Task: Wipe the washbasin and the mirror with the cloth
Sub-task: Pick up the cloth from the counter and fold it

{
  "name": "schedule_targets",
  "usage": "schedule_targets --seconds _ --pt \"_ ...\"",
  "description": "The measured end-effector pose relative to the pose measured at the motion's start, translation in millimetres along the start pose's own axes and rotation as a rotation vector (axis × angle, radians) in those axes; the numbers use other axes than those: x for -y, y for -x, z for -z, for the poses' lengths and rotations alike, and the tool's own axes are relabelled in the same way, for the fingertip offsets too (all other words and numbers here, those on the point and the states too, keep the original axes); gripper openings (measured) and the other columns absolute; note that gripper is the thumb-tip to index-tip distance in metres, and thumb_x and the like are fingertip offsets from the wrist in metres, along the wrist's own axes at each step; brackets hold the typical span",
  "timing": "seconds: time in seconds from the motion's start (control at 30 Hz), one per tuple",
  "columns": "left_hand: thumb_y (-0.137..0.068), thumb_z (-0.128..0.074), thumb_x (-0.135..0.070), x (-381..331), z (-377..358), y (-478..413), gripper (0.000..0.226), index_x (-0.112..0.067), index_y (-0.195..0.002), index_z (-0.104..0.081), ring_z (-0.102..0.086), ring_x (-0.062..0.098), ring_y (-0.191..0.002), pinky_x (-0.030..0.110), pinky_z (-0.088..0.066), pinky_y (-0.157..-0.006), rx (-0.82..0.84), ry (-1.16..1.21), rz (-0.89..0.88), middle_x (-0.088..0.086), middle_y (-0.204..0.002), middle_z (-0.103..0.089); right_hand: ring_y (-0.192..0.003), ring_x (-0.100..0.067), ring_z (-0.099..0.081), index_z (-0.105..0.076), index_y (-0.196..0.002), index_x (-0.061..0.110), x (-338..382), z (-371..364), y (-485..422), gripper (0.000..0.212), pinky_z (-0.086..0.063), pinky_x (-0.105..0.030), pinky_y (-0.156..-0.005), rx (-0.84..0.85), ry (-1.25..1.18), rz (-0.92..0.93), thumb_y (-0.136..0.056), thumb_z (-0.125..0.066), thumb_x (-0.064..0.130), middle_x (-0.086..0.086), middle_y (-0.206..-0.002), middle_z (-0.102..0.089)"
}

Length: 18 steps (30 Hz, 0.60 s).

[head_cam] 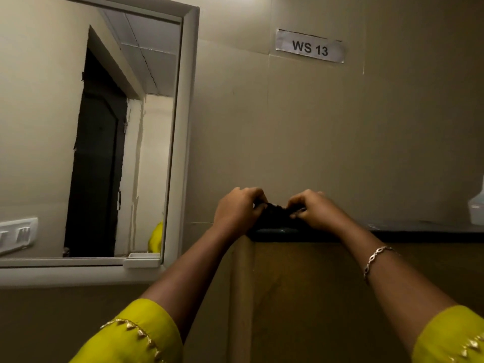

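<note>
At the left end of a dark surface (419,230), where it meets the beige wall (340,140), sits the cloth (275,215), a dark bunched bundle resting on the corner of the surface. Both hands are on it.

- The left hand (237,208) holds the left side of the cloth. Its fingers (258,198) are curled over the top edge and close around the fabric.
- The right hand (315,210) holds the right side of the cloth. Its fingers (297,203) are curled inward and pinch the fabric. The two hands are near each other, with a short stretch of cloth showing between them.
- A metal link bracelet (375,258) circles the right wrist. Each forearm emerges from a yellow sleeve (138,336) with gold trim along the cuff.

The mirror (52,127) hangs on the wall to the left of the hands, well apart from the cloth, in a pale frame (187,127). It reflects a dark doorway, a ceiling and a patch of yellow garment. A small white tray (141,262) sits on the lower right corner of the frame.

A paper label (309,47) reading "WS 13" is fixed to the wall above and to the right of the hands. A pale bottle (476,205) stands on the surface at the right edge of the view, only partly visible.
</note>
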<state>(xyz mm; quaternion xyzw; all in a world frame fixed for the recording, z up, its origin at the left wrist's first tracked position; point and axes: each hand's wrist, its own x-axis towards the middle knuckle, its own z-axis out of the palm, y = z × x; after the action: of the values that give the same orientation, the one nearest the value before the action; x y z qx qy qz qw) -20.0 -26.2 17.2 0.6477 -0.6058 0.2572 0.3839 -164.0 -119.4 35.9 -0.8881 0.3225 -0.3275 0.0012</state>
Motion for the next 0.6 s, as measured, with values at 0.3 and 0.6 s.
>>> schedule_targets --seconds 0.3,0.6 --pt "-0.098 -0.054 -0.007 -6 11 -8 0.016 -0.004 -0.109 -0.066 -0.065 0.035 -0.096 0.038 -0.053 -0.077 -0.128 0.192 0.119 0.019 -0.108 -0.070 -0.093 -0.031 -0.062 -0.066 -0.097 0.018 22 4 -14 0.016 -0.052 -0.036 -0.074 -0.303 -0.051 -0.075 -0.086 -0.055 0.011 -0.012 -0.103 -0.068" --pt "-0.097 -0.053 0.000 -11 65 3 0.015 -0.002 -0.108 -0.063 -0.065 0.031 -0.093 0.045 -0.060 -0.075 -0.264 0.218 -0.022 0.018 -0.105 -0.068 -0.081 -0.032 -0.062 -0.064 -0.096 0.016 55 29 -16 0.025 -0.041 -0.026 -0.059 -0.555 -0.069 0.158 -0.086 -0.047 0.001 -0.014 -0.090 -0.069"
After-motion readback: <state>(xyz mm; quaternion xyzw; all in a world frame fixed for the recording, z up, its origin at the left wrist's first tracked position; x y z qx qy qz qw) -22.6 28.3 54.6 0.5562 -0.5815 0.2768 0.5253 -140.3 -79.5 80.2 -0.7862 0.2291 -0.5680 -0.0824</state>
